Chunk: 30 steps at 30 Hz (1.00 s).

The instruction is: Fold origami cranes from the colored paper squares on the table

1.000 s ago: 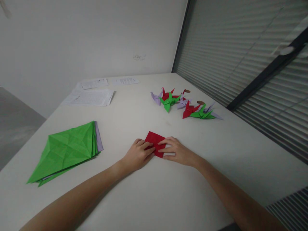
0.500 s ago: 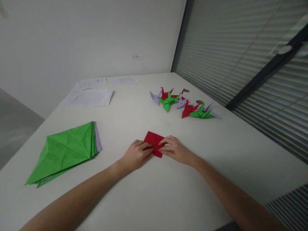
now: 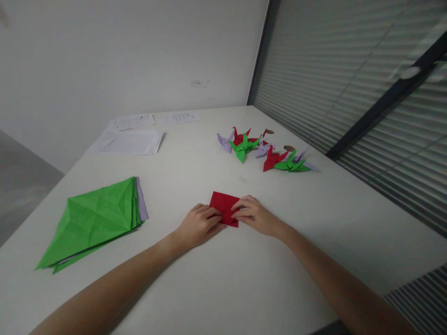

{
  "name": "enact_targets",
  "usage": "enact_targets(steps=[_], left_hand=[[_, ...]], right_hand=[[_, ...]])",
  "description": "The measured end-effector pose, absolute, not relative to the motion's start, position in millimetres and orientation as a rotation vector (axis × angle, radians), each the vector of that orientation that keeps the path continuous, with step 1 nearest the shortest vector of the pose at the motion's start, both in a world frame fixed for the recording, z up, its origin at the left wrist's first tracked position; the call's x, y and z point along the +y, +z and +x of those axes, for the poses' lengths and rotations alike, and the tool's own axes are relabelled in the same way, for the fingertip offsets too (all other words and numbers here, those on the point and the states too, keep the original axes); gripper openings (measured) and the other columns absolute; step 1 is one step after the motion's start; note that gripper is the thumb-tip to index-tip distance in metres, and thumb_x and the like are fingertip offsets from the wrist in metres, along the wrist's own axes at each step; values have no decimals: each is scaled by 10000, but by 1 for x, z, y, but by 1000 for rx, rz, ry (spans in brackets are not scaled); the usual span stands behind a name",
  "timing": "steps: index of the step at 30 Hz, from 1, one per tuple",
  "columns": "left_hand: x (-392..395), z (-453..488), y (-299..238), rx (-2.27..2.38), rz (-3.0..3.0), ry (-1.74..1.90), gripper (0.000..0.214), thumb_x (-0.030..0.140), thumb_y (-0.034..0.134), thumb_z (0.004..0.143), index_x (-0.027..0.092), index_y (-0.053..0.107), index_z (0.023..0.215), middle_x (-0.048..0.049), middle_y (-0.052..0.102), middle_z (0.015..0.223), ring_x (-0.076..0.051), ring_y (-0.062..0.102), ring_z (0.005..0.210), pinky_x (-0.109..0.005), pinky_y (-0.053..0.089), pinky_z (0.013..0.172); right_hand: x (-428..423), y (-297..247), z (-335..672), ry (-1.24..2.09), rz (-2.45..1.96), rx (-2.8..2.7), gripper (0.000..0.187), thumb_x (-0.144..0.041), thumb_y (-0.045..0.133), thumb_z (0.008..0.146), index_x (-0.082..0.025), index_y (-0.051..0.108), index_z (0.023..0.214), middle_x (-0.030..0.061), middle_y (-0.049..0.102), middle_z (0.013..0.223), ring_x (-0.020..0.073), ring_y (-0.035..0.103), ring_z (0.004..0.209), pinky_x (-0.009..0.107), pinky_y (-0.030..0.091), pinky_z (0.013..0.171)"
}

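Note:
A folded red paper (image 3: 225, 207) lies flat on the white table (image 3: 244, 279) in front of me. My left hand (image 3: 197, 225) rests on its left edge with curled fingers pressing the paper down. My right hand (image 3: 253, 215) holds the right edge, fingers bent and pinched on the fold. The near half of the red paper is hidden under both hands.
A stack of creased green and lilac sheets (image 3: 94, 218) lies at the left. Several folded paper cranes (image 3: 265, 151) in red, green and lilac sit at the far right near the blinds. Printed white papers (image 3: 129, 139) lie at the back left.
My right hand has drawn its fingers in and slid slightly left along the red paper's edge. The left hand has barely moved.

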<state>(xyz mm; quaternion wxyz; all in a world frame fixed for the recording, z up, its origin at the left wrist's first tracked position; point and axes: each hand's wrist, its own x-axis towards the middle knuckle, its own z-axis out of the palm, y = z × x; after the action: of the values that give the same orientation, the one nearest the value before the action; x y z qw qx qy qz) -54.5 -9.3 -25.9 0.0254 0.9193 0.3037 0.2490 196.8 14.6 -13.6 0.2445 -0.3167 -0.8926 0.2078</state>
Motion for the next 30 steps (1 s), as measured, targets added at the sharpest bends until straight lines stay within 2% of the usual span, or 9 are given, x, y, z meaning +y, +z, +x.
enact_targets(steps=[4, 7, 12, 17, 22, 26, 30], left_hand=[[-10, -54, -25, 864, 2808, 741, 249, 318, 517, 964, 170, 666, 1096, -103, 694, 1083, -203, 655, 954, -373, 482, 859], [-10, -54, -22, 809, 2805, 663, 257, 323, 521, 956, 163, 656, 1105, -109, 666, 1160, -218, 632, 1023, -391, 459, 909], [-11, -54, -17, 803, 2785, 583, 281, 345, 512, 955, 175, 643, 1137, -116, 639, 1182, -226, 605, 1061, -401, 433, 940], [-11, -54, -17, 821, 2776, 562, 327, 332, 500, 956, 186, 609, 1228, -123, 631, 1195, -234, 596, 1064, -409, 426, 943], [-13, -54, -15, 753, 2780, 581, 338, 355, 515, 951, 172, 623, 1214, -120, 646, 1237, -273, 522, 1241, -449, 346, 1042], [-17, -52, -14, 577, 2810, 548, 385, 379, 497, 960, 158, 589, 1261, -138, 618, 1304, -257, 556, 1234, -469, 301, 1085], [-17, -52, -15, 495, 2829, 506, 418, 391, 493, 959, 155, 558, 1298, -149, 563, 1372, -266, 517, 1284, -472, 302, 1093]], right_hand=[[19, -11, 200, 661, -954, -2266, 219, -314, 539, 945, -243, 743, 911, 69, 717, 910, 219, 583, 913, 414, 482, 857], [20, -10, 202, 821, -1024, -2135, 230, -354, 551, 930, -223, 738, 899, 74, 720, 910, 204, 619, 872, 379, 505, 809], [23, -10, 208, 1003, -950, -2212, 183, -369, 619, 885, -250, 754, 921, 51, 741, 905, 193, 632, 884, 378, 499, 839], [22, -11, 207, 968, -1025, -2244, 195, -348, 588, 908, -232, 733, 850, 50, 724, 870, 191, 618, 855, 365, 492, 821], [19, -15, 201, 835, -1204, -2138, 176, -297, 529, 925, -215, 678, 883, 46, 662, 862, 181, 602, 819, 325, 488, 761], [20, -20, 199, 705, -1238, -2124, 171, -292, 514, 926, -218, 663, 886, 37, 640, 807, 190, 576, 787, 333, 474, 745], [20, -24, 195, 614, -1246, -2163, 166, -267, 494, 935, -221, 649, 895, 45, 686, 859, 212, 555, 819, 371, 451, 788]])
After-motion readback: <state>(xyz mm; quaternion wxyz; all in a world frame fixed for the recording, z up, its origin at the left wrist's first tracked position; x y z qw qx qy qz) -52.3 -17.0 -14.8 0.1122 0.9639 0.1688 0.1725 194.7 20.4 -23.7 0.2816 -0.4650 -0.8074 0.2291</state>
